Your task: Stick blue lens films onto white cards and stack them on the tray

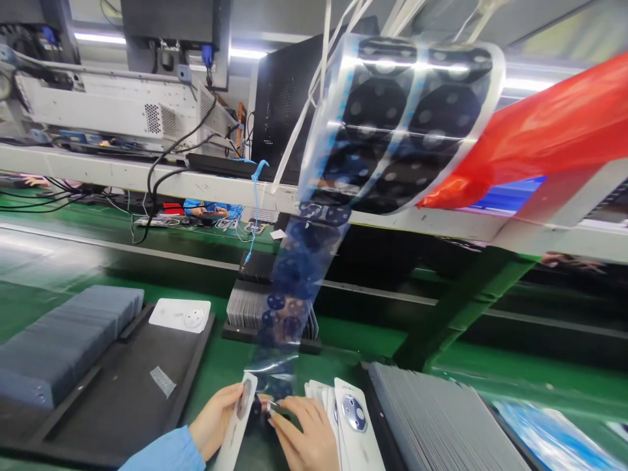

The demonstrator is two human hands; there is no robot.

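Observation:
My left hand [216, 415] holds a white phone back cover [240, 425] on edge, its round camera area near the fingertips. Close beside it, my right hand [307, 432] is closed, thumb and finger pinching a small dark sticker [257, 407]; its outline is partly hidden. Above both hands hangs a translucent blue film strip [299, 275] with dark round stickers, running down from a large roll [392, 124]. Right of my right hand, several white phone back covers [360, 432] lean together, the front one showing a round camera area.
A black tray [118, 392] at left carries a row of grey sheets [73, 340] and one white cover [179, 315]. More grey sheets [441, 418] stand at right. Red plastic wrap [540, 124] stretches beside the roll. A white shelf beam [98, 167] crosses behind; a co-worker's hands [216, 209] show beyond it.

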